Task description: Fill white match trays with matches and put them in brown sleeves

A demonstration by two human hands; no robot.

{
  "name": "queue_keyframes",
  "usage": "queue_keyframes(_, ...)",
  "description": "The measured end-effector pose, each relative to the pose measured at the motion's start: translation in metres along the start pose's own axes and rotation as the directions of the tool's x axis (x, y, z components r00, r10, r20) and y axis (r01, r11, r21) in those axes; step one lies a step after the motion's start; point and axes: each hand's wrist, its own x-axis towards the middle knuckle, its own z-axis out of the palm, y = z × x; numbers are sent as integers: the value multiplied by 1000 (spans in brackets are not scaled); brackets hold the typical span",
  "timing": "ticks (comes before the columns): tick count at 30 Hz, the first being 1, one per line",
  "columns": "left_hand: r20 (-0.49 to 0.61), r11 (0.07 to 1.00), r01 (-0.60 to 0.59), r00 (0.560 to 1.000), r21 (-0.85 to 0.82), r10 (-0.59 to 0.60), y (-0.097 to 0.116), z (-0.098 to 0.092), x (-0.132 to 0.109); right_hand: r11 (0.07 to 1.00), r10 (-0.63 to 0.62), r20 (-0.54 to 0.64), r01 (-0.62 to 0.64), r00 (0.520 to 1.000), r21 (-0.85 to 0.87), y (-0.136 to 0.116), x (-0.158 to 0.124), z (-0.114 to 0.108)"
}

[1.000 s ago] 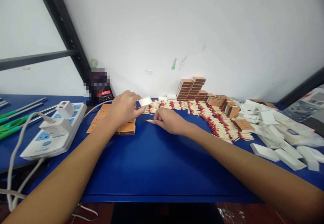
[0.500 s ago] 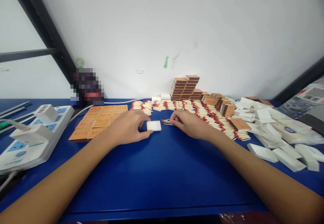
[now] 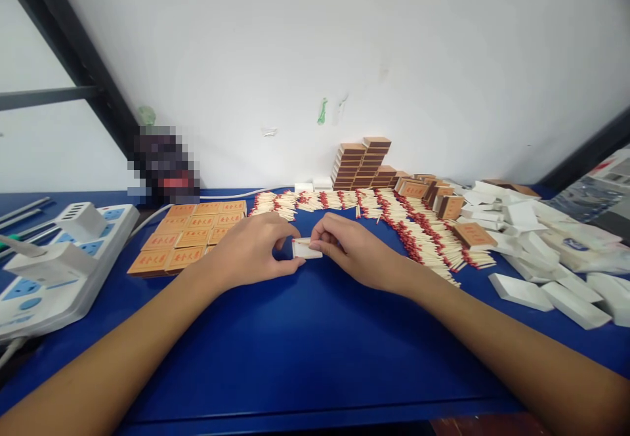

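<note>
A small white matchbox tray [image 3: 304, 252] sits just above the blue table, its left end between the thumb and fingers of my left hand [image 3: 256, 249]. My right hand [image 3: 352, 249] pinches matches [image 3: 302, 243] over the tray's opening, their red heads pointing left. The fingertips hide how many there are. Behind both hands, loose red-headed matches [image 3: 418, 232] spread in an arc across the table. Left of my left hand, orange printed matchboxes [image 3: 187, 238] lie in rows.
Matchboxes stand in a stack [image 3: 361, 163] against the wall. White empty trays [image 3: 522, 291] are heaped at the right beside a plastic packet [image 3: 575, 249]. A power strip [image 3: 105, 252] with plugged-in chargers occupies the left. The blue table [image 3: 295, 357] ends at a front edge.
My right hand has moved left, bringing its matches from beside the white tray to over it. My left hand and the tray have shifted slightly right in view.
</note>
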Motion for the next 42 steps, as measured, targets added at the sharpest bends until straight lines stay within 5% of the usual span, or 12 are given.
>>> queue_keyframes(16,-14,997,-72,997,-24,72,-6,3,2,999,-46,13,46,999,-6,-3,-2,4)
queue_keyframes(25,-11,998,-64,998,-20,64,-6,0,1,981,-68,36,74,997,-182,-5,-4,-7)
queue_keyframes(28,-22,997,-72,997,-17,71,-6,0,1,984,-85,-31,79,996,-157,-4,-1,-10)
queue_keyframes(32,-28,999,-47,998,17,47,-9,-4,2,972,8,-158,-44,987,-229,11,6,-20)
queue_keyframes(37,-47,998,-6,999,69,9,-16,-11,2,947,135,-29,-137,990,-290,32,9,-22)
queue_keyframes(42,-19,998,18,1000,63,-17,-16,-9,2,939,197,29,-180,980,-292,28,7,-16)
